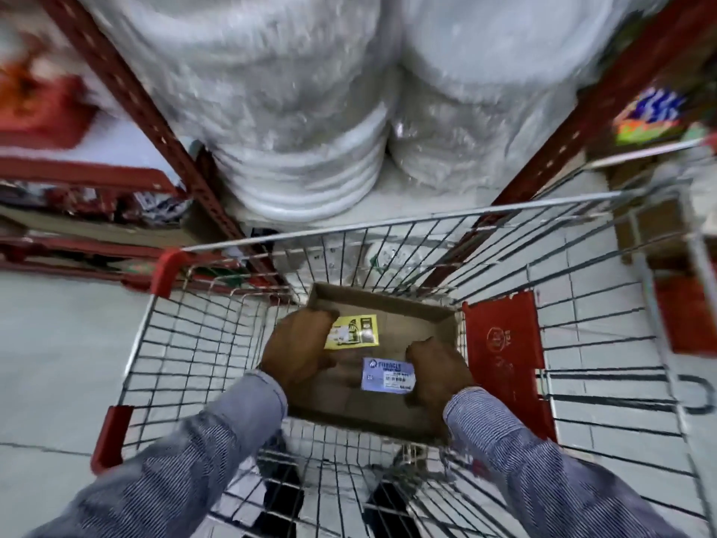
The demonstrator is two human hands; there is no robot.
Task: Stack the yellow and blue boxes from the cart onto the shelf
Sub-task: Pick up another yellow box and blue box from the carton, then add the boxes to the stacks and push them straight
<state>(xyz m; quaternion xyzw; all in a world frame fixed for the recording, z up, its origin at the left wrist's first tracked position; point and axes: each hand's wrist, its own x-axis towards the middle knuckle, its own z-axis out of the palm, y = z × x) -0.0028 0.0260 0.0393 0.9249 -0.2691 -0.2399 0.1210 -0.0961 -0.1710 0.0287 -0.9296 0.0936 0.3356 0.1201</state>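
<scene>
While I lean over the silver wire shopping cart with red plastic corner guards (170, 271), both my arms in blue-grey striped sleeves (217, 440) reach down into its basket. On the cart's wire floor sits an open brown cardboard tray (438, 328), pushed toward the far right corner, beside the red plastic flap (504, 343) on the cart's right wall. My left hand (298, 345) is curled around the small yellow box with a printed label (352, 331), fingers wrapped over its left end, holding it near the tray's far left corner. My right hand (436, 372) is closed on the right end of the small pale blue box with dark lettering (388, 374), which lies near the middle of the tray, just beside and nearer to me than the yellow one. Whether either box is lifted off the tray floor I cannot tell.

Beyond the cart's far rim stands the shelf, a rack with dark red perforated steel uprights (155, 122), holding two tall stacks of white disposable plates in clear wrap (302, 149) on a white board. More red racking with blurred packets runs off to the left, and a colourful packet (648, 114) shows at the right. Pale grey floor tiles (50, 343) lie under everything.
</scene>
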